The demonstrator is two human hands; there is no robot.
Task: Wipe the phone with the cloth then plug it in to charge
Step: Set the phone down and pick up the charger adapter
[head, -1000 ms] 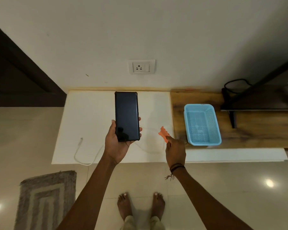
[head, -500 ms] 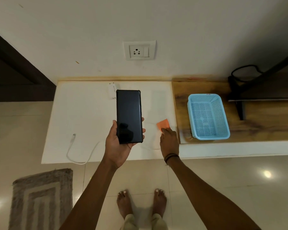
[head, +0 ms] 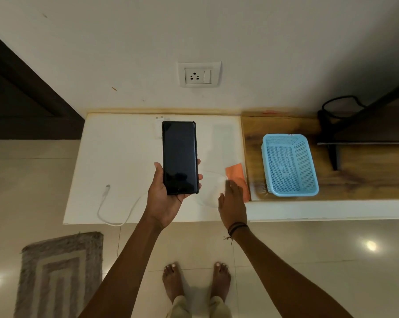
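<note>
My left hand (head: 165, 198) holds a black phone (head: 179, 157) upright, dark screen facing me, above the white board (head: 116, 161). An orange cloth (head: 236, 176) lies flat at the board's right edge. My right hand (head: 231, 199) rests with its fingers partly on the cloth's near end, fingers spread and blurred. A white charging cable (head: 112, 207) loops across the board's front left, its plug end free. A white charger adapter (head: 159, 127) peeks out behind the phone's top. The wall socket (head: 198, 75) sits on the wall above.
A light blue plastic basket (head: 290, 165) stands on the wooden slab (head: 366, 177) to the right. A dark stand with a black cord (head: 342, 102) is at far right. A grey mat (head: 60, 271) lies on the tiled floor at lower left; my bare feet show below.
My right hand lowered the orange cloth from the air onto the board and now lies flatter on it. The phone stays held up in my left hand; the view tilted down slightly.
</note>
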